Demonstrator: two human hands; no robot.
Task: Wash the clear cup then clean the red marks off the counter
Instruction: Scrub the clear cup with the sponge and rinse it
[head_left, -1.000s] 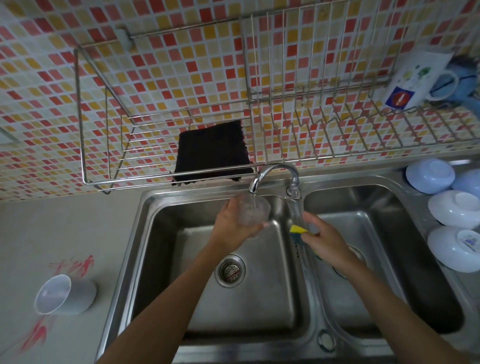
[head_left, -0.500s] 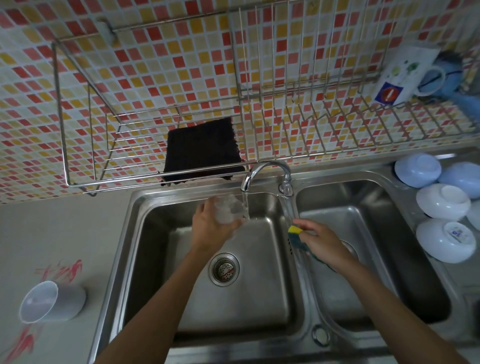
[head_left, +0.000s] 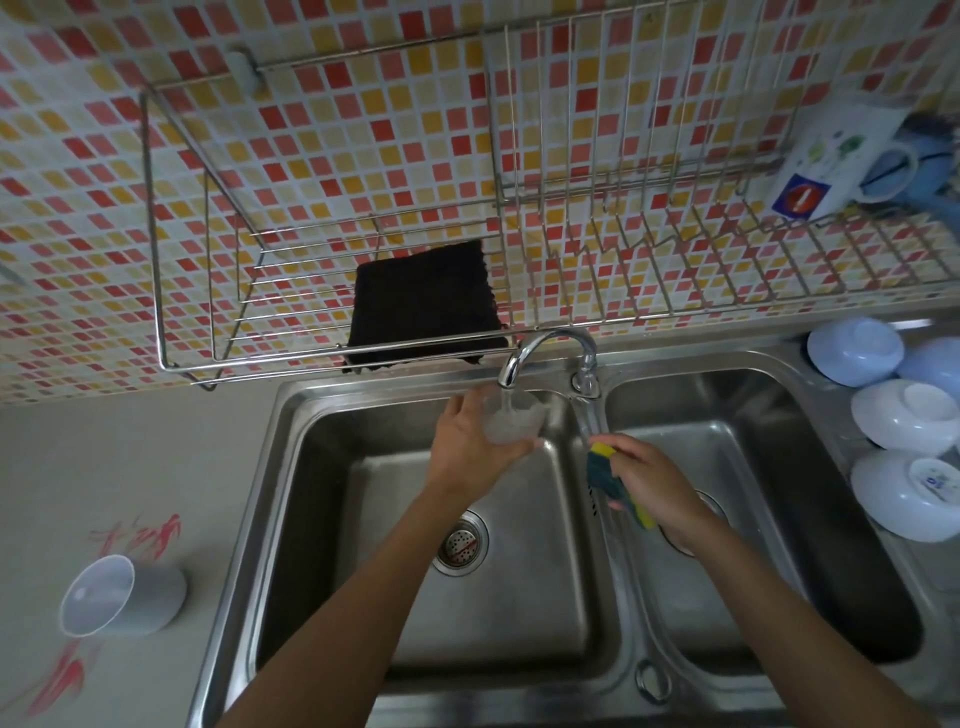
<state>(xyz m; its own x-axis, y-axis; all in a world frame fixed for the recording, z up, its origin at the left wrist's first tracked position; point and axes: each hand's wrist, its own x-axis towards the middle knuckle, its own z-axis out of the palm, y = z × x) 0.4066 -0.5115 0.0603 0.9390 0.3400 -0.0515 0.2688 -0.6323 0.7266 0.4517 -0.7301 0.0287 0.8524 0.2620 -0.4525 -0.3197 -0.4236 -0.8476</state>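
The left hand (head_left: 470, 447) holds the see-through plastic cup (head_left: 511, 423) under the shiny tap (head_left: 545, 351), at 12 o'clock in the left sink (head_left: 322, 519). The right hand (head_left: 657, 486) grips a yellow-and-green sponge (head_left: 605, 478). The wet cup could slip and fall.

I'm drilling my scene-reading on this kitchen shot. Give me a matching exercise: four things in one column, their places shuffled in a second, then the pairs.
1. clear cup
2. sponge
3. black cloth
4. white cup

A. lying on the counter by the red marks
B. in the right hand
C. on the wire rack
D. in the left hand, under the tap

Pairs: 1-D, 2-B, 3-C, 4-A
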